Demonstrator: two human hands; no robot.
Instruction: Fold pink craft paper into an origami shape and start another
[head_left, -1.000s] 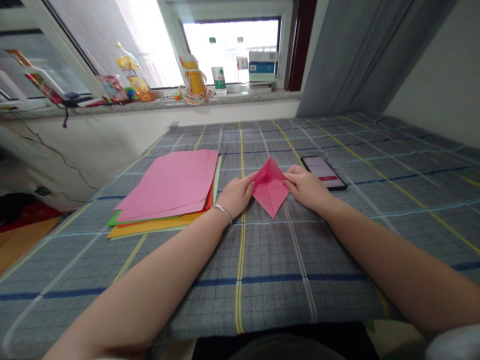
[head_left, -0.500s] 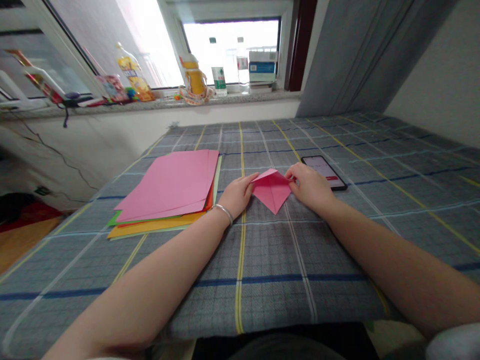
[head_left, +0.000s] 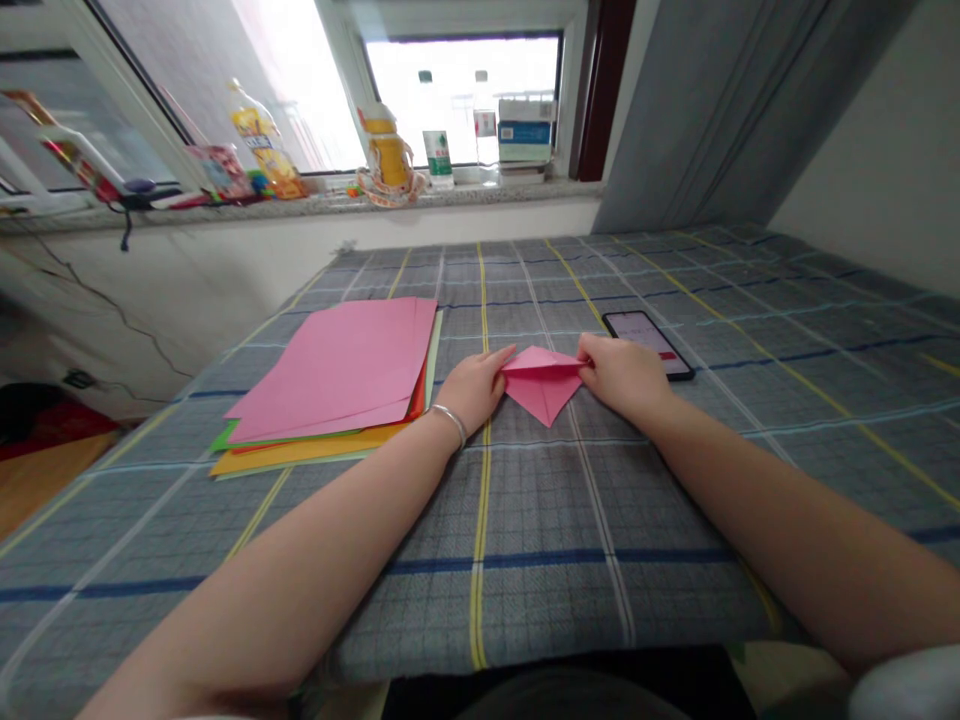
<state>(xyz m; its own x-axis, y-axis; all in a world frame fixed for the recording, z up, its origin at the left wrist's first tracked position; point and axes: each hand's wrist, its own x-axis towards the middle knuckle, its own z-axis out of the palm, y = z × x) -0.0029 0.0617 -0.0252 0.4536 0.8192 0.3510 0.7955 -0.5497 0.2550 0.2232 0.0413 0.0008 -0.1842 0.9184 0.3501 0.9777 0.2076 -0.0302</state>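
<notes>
Centrally, a folded pink origami sheet (head_left: 547, 397) lies on the grey plaid cloth (head_left: 540, 510), creased across from left to right, one corner pointing near; the left hand (head_left: 475, 388) pinches its left corner between thumb and fingers; the right hand (head_left: 625, 374) pinches its right corner. Well to the left sits a stack of coloured paper (head_left: 337, 365), pink uppermost; just beyond the right hand, on the far right, rests a lit smartphone (head_left: 649, 335)

The sheet (head_left: 546, 392) is between the left hand (head_left: 472, 390) and the right hand (head_left: 624, 376). On the surface (head_left: 540, 505), the paper stack (head_left: 341, 365) lies to the left and the phone (head_left: 643, 330) lies behind the right hand. Behind the surface, the windowsill (head_left: 322, 206) carries bottles (head_left: 439, 160) and a box (head_left: 525, 138).
</notes>
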